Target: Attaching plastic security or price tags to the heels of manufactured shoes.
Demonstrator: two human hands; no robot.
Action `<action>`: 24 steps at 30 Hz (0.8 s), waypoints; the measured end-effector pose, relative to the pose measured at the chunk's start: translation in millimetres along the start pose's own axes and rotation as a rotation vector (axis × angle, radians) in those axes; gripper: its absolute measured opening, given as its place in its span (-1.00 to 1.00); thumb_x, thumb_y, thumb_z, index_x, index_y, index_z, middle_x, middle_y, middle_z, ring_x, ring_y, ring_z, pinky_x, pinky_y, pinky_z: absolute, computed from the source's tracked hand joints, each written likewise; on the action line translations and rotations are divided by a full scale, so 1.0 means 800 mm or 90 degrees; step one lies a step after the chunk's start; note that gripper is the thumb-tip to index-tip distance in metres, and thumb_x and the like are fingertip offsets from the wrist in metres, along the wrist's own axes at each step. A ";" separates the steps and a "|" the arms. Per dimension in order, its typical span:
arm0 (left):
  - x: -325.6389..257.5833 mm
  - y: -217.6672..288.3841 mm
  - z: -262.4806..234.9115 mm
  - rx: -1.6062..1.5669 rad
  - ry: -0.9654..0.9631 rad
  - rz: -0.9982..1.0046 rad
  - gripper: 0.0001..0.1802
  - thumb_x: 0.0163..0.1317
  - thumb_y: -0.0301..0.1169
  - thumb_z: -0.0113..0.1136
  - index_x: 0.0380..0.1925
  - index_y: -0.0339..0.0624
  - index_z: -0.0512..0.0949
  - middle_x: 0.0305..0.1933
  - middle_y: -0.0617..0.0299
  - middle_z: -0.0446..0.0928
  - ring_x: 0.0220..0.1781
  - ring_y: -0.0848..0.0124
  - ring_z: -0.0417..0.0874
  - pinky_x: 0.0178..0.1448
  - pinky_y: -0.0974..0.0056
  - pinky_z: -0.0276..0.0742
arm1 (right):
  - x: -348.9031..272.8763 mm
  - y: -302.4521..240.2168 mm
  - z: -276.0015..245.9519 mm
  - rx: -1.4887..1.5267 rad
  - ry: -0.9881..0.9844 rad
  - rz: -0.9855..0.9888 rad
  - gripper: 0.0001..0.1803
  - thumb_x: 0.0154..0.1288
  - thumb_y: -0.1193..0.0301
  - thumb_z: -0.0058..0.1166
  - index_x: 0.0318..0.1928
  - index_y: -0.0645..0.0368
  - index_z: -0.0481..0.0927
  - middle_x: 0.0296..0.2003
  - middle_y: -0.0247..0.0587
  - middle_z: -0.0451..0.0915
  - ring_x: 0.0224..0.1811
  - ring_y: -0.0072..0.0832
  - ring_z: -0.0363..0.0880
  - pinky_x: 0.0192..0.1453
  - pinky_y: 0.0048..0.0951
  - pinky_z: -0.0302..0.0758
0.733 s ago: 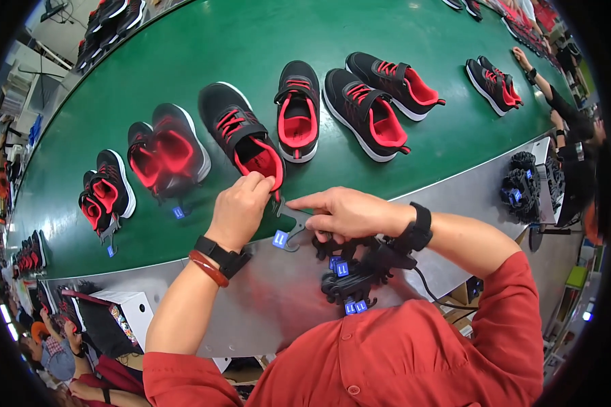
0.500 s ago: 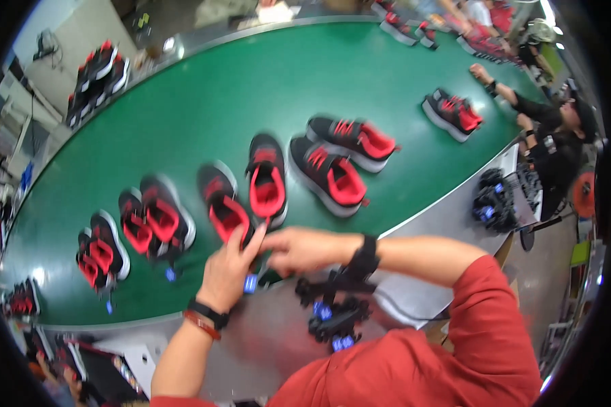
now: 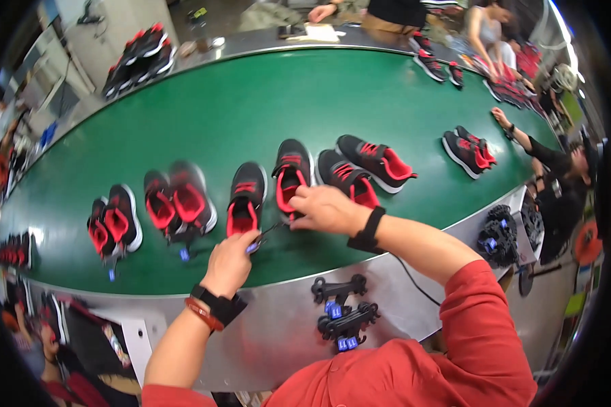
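My left hand (image 3: 229, 263) is closed around one end of a black plastic shoe hanger (image 3: 273, 228) with a blue tag (image 3: 252, 248), just behind the heel of a black-and-red sneaker (image 3: 248, 190). My right hand (image 3: 327, 209) pinches at the heel of the sneaker's mate (image 3: 294, 159), where the hanger's other end reaches; its fingertips partly hide the contact. Both sneakers stand upright on the green belt (image 3: 204, 102), toes away from me. Right beside my right hand lies another pair of sneakers (image 3: 370, 159), without a visible hanger.
Several black hangers (image 3: 346, 319) with blue tags lie on the metal ledge (image 3: 271, 332) before me. Tagged sneaker pairs (image 3: 180, 197) stand at left. At right are another pair (image 3: 468, 150), a pile of hangers (image 3: 497, 234) and a co-worker (image 3: 557, 169); others work at the far side.
My hands have moved apart, the right one onto the right sneaker's heel. The hanger now stretches between them. The view has shifted, so the shoes and belt appear lower.
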State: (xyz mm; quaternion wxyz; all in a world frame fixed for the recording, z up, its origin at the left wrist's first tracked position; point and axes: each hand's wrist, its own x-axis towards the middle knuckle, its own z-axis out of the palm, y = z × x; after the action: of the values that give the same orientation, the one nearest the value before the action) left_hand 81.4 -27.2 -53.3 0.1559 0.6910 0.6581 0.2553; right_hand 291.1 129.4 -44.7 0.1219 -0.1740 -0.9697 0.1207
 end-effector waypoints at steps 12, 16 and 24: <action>-0.008 -0.001 -0.009 0.046 -0.081 -0.102 -0.62 0.08 -0.63 -0.02 -0.08 -0.13 0.56 -0.31 -0.10 0.59 -0.22 -0.07 0.59 -0.12 -0.02 0.48 | 0.028 -0.039 0.000 -0.169 -0.046 -0.086 -0.65 0.08 0.05 0.19 -0.38 0.06 0.50 -0.43 -0.25 0.47 -0.36 -0.28 0.55 -0.26 -0.25 0.41; -0.011 -0.006 -0.003 -0.219 -0.060 -0.123 -0.63 0.11 -0.64 0.00 -0.08 -0.16 0.57 -0.18 -0.09 0.57 -0.17 -0.05 0.60 -0.09 0.08 0.51 | 0.035 -0.037 0.005 -0.177 -0.028 -0.090 -0.66 0.03 0.08 0.23 -0.38 0.07 0.52 -0.46 -0.24 0.48 -0.38 -0.26 0.55 -0.30 -0.24 0.41; -0.003 -0.001 -0.021 -0.049 -0.065 -0.114 -0.19 -0.11 -0.83 -0.24 0.21 -0.01 0.39 0.39 -0.20 0.10 0.39 -0.08 0.22 0.39 0.14 0.22 | 0.020 -0.039 -0.015 0.093 0.018 0.022 -0.47 -0.02 0.54 0.22 0.05 0.19 0.45 0.03 -0.07 0.42 0.03 -0.08 0.46 0.02 -0.21 0.49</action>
State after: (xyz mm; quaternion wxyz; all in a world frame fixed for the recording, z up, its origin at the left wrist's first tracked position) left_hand 71.3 -31.9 -40.6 0.2378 0.6352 0.6978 0.2302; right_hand 270.1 109.6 -21.5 0.1456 -0.1831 -0.9534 0.1908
